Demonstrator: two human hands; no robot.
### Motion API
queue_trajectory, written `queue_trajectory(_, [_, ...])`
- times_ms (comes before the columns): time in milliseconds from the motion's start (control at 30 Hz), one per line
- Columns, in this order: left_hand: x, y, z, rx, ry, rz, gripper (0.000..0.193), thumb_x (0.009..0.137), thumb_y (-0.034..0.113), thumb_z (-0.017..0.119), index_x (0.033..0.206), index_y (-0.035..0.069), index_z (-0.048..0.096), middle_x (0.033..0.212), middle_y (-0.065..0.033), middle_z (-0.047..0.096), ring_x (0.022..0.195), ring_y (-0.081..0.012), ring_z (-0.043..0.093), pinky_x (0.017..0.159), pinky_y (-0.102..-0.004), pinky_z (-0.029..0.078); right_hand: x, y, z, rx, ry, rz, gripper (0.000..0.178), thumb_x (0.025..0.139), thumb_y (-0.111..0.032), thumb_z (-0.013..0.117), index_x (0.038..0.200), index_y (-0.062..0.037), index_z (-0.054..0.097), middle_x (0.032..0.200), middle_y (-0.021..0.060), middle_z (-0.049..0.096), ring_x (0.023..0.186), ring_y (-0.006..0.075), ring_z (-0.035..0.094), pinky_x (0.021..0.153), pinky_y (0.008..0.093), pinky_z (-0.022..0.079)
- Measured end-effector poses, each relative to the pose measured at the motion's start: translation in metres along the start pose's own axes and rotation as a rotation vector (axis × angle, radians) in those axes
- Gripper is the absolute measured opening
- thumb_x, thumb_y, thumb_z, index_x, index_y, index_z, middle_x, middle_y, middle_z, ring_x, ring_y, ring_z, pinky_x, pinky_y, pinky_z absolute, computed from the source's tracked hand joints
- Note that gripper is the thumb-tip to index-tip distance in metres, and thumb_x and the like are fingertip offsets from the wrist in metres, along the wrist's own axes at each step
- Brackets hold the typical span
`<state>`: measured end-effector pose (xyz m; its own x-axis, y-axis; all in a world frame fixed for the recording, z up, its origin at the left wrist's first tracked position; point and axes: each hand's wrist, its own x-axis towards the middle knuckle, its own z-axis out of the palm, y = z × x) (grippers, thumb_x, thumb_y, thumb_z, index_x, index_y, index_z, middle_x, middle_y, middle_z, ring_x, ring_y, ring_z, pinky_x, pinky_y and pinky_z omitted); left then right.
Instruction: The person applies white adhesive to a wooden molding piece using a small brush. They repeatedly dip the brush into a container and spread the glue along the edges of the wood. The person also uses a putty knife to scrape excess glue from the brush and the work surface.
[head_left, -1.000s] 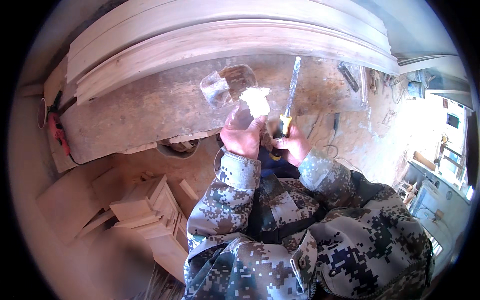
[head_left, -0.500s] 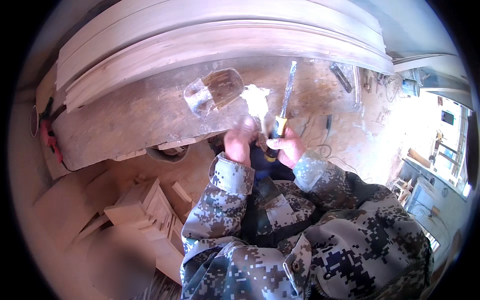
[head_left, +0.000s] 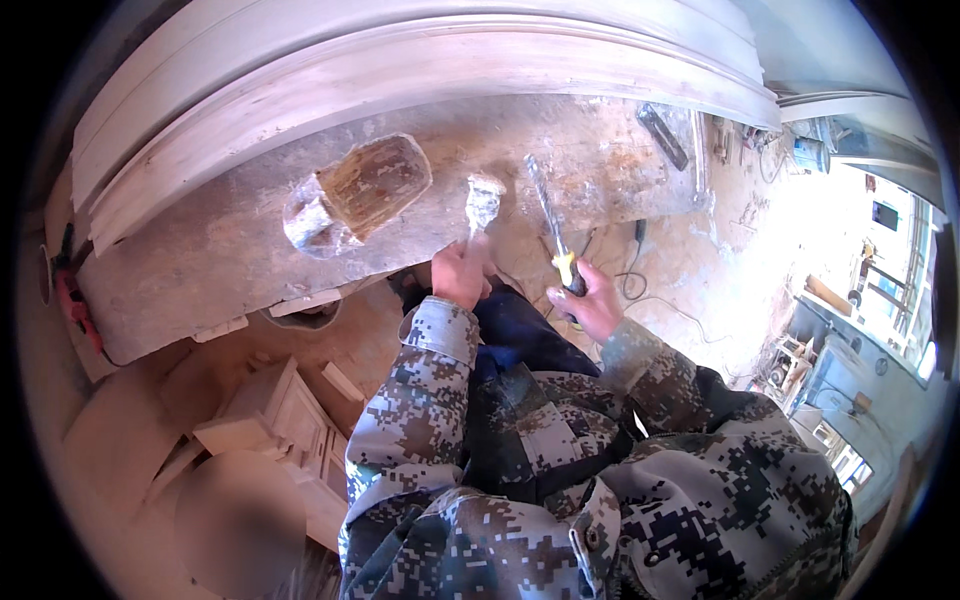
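My left hand (head_left: 461, 274) is closed round the handle of a brush (head_left: 484, 203) whose head is caked with white paste. The brush points away from me over the near edge of the workbench (head_left: 230, 260). To its right, my right hand (head_left: 591, 298) grips the yellow and black handle of a screwdriver (head_left: 546, 203). Its long shaft slants up and left, smeared with white, and the two tools stand apart. On the bench left of the brush lies a cut-open container (head_left: 382, 184), brown inside with white residue at one end.
Long pale boards (head_left: 420, 65) lie along the bench's far side. A red power tool (head_left: 76, 303) sits at the far left. A dark metal tool (head_left: 661, 137) rests at the bench's right. Below left stands a pale wooden piece (head_left: 270, 410); a cable (head_left: 640, 285) trails on the floor.
My hands have moved apart, and the screwdriver has separated from the brush. The screwdriver now leans further left. The view has shifted, so the container appears further left.
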<state>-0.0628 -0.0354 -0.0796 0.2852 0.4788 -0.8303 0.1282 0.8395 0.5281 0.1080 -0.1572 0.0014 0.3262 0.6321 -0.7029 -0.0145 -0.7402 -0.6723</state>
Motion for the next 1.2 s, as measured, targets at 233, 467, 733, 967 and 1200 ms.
queue_trajectory(233, [0.003,-0.032,-0.009,-0.232,0.144,0.002,0.042,0.093,0.04,0.069,0.093,-0.002,0.064,0.068,-0.0066,0.06,0.042,-0.0123,0.047,0.037,-0.028,0.039,-0.023,0.003,-0.024,-0.361,-0.174,-0.158,0.07,0.081,-0.006,0.073,0.144,0.0015,0.043,0.119,0.0181,0.062,0.105,0.0256,0.062,0.093,0.0358,0.048])
queue_trajectory(467, [0.002,-0.045,-0.025,-0.499,-0.072,-0.024,0.025,0.101,0.027,0.055,0.1,0.002,0.058,0.075,-0.0061,0.057,0.053,-0.0125,0.048,0.05,-0.03,0.043,-0.022,0.001,-0.019,-0.48,-0.247,-0.462,0.064,0.087,-0.002,0.063,0.147,0.0026,0.04,0.137,0.0206,0.057,0.115,0.0243,0.063,0.097,0.0322,0.048])
queue_trajectory(733, [0.008,-0.04,-0.011,-0.315,0.123,-0.038,0.027,0.102,0.025,0.052,0.09,0.002,0.06,0.067,-0.0044,0.054,0.042,-0.0117,0.04,0.039,-0.0302,0.036,-0.03,0.0,-0.002,-0.386,-0.167,-0.45,0.05,0.088,0.005,0.058,0.137,-0.0027,0.056,0.102,0.0223,0.068,0.086,0.0298,0.067,0.079,0.033,0.052])
queue_trajectory(967, [0.009,-0.04,-0.009,-0.353,0.174,-0.03,0.028,0.102,0.024,0.053,0.087,0.001,0.059,0.065,-0.0042,0.054,0.039,-0.0105,0.038,0.038,-0.0298,0.036,-0.036,0.008,0.016,-0.458,-0.079,-0.462,0.051,0.088,0.008,0.061,0.137,-0.0043,0.057,0.094,0.0191,0.068,0.077,0.025,0.066,0.071,0.0307,0.051])
queue_trajectory(1200, [0.015,-0.046,-0.014,-0.425,0.105,-0.037,0.031,0.101,0.024,0.053,0.079,0.004,0.055,0.06,-0.0033,0.052,0.038,-0.0109,0.037,0.037,-0.0313,0.038,-0.034,-0.018,0.018,-0.51,-0.087,-0.431,0.048,0.088,0.008,0.06,0.135,-0.0035,0.058,0.106,0.0202,0.07,0.083,0.0239,0.069,0.075,0.03,0.053])
